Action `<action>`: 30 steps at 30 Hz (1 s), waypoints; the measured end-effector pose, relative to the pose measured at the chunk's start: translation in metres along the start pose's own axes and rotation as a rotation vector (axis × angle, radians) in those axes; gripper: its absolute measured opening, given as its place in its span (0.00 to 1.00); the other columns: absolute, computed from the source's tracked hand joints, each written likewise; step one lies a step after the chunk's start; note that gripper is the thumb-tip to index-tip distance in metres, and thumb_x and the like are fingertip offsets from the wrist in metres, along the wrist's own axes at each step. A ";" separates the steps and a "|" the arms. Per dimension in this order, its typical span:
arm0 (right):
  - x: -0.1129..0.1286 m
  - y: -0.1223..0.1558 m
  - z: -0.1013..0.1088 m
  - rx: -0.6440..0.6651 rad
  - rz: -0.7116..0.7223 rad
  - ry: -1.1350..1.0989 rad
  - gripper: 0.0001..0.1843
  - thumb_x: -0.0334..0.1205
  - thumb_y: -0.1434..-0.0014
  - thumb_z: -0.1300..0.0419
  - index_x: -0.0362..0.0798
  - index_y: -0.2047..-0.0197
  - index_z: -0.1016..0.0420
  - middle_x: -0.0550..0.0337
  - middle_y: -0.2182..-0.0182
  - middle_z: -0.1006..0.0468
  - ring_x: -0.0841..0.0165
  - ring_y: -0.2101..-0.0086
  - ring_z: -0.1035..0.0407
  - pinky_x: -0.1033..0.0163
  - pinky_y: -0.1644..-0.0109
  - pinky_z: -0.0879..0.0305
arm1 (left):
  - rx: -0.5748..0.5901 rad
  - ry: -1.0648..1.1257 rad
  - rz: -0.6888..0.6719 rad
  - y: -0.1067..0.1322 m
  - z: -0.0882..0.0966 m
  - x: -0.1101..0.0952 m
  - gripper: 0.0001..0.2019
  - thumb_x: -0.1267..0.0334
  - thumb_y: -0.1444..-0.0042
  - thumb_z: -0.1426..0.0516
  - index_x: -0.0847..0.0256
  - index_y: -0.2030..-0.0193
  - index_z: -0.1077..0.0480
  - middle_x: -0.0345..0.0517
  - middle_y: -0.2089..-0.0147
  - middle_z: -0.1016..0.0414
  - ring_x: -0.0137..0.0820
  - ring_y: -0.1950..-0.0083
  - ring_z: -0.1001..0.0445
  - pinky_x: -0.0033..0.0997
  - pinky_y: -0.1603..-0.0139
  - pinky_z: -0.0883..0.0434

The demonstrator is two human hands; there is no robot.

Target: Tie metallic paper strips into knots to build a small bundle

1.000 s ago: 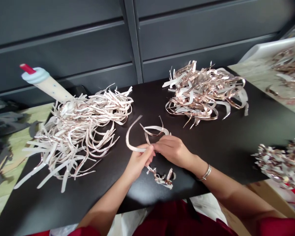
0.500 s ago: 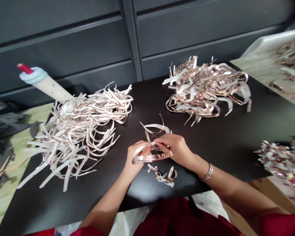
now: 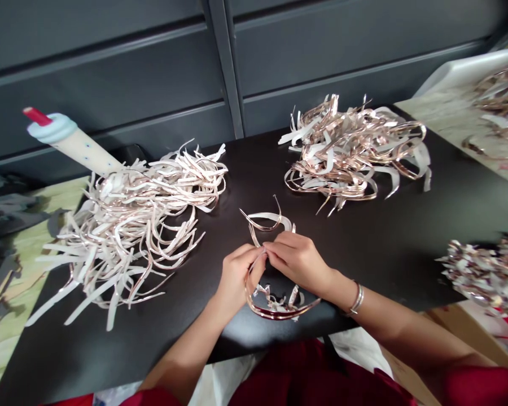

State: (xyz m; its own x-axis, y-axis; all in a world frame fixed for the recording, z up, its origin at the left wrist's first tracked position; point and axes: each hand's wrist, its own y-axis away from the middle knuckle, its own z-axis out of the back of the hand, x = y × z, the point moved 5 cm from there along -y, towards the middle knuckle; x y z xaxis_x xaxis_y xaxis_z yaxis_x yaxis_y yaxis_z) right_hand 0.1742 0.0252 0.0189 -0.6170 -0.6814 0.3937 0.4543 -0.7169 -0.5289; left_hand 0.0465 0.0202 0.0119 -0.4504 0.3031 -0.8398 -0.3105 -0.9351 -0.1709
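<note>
My left hand (image 3: 237, 276) and right hand (image 3: 298, 262) meet over the black tabletop (image 3: 406, 254), the fingers (image 3: 275, 248) of both pinched together on a thin rose-gold foil strip (image 3: 275, 314) with a papery white backing, looping above and below my hands. Crumpled scraps (image 3: 277, 299) lie just beneath, between a pale tangled pile (image 3: 131, 225) and a shinier coppery pile (image 3: 351, 158); a white tube (image 3: 74, 144) with a red tip touches the pale pile

The left hand (image 3: 237, 276) and right hand (image 3: 298, 262) meet at the fingertips, each grip apparently pinched shut.
</note>
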 end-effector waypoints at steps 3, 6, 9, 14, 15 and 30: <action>0.000 0.001 -0.002 -0.006 0.008 0.027 0.20 0.33 0.36 0.52 0.45 0.76 0.28 0.58 0.79 0.32 0.70 0.75 0.39 0.65 0.70 0.41 | 0.027 -0.013 -0.008 0.001 -0.001 -0.002 0.14 0.63 0.39 0.49 0.62 0.72 0.28 0.42 0.73 0.31 0.26 0.72 0.32 0.25 0.71 0.36; -0.002 0.001 -0.004 -0.021 0.000 0.036 0.20 0.32 0.37 0.51 0.46 0.79 0.30 0.59 0.79 0.34 0.70 0.76 0.41 0.65 0.71 0.44 | 0.029 0.006 0.001 0.001 -0.002 -0.001 0.16 0.63 0.39 0.49 0.62 0.77 0.30 0.41 0.74 0.32 0.26 0.73 0.32 0.24 0.72 0.37; -0.006 0.000 -0.003 -0.065 -0.040 -0.049 0.17 0.30 0.40 0.49 0.45 0.79 0.30 0.60 0.80 0.33 0.71 0.76 0.40 0.66 0.71 0.43 | 0.024 0.030 0.014 -0.001 -0.003 0.001 0.17 0.62 0.40 0.48 0.63 0.79 0.30 0.42 0.75 0.30 0.25 0.73 0.31 0.24 0.71 0.36; -0.017 -0.002 0.001 -0.039 -0.179 -0.358 0.11 0.31 0.41 0.46 0.46 0.72 0.24 0.64 0.80 0.31 0.76 0.79 0.38 0.70 0.74 0.43 | -0.006 0.122 0.151 -0.002 0.000 0.008 0.15 0.60 0.41 0.46 0.63 0.76 0.27 0.41 0.77 0.29 0.25 0.76 0.29 0.23 0.72 0.33; -0.017 -0.001 0.002 -0.037 -0.177 -0.363 0.10 0.33 0.40 0.45 0.47 0.71 0.24 0.64 0.80 0.30 0.75 0.79 0.37 0.70 0.74 0.42 | -0.011 0.134 0.168 -0.002 0.000 0.008 0.15 0.60 0.41 0.46 0.63 0.75 0.27 0.40 0.78 0.29 0.25 0.76 0.29 0.23 0.73 0.33; 0.000 -0.001 0.000 -0.060 0.062 0.038 0.16 0.30 0.41 0.49 0.45 0.80 0.32 0.60 0.81 0.34 0.72 0.78 0.41 0.66 0.76 0.47 | 0.069 0.041 0.106 -0.002 -0.003 0.000 0.18 0.62 0.41 0.47 0.62 0.82 0.31 0.39 0.81 0.30 0.24 0.78 0.31 0.23 0.73 0.36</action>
State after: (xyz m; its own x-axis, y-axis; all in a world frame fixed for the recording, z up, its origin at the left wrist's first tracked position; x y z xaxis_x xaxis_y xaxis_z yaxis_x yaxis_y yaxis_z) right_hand 0.1734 0.0262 0.0192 -0.6137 -0.7170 0.3308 0.4534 -0.6629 -0.5958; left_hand 0.0500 0.0212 0.0109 -0.4494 0.1946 -0.8719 -0.3205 -0.9461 -0.0460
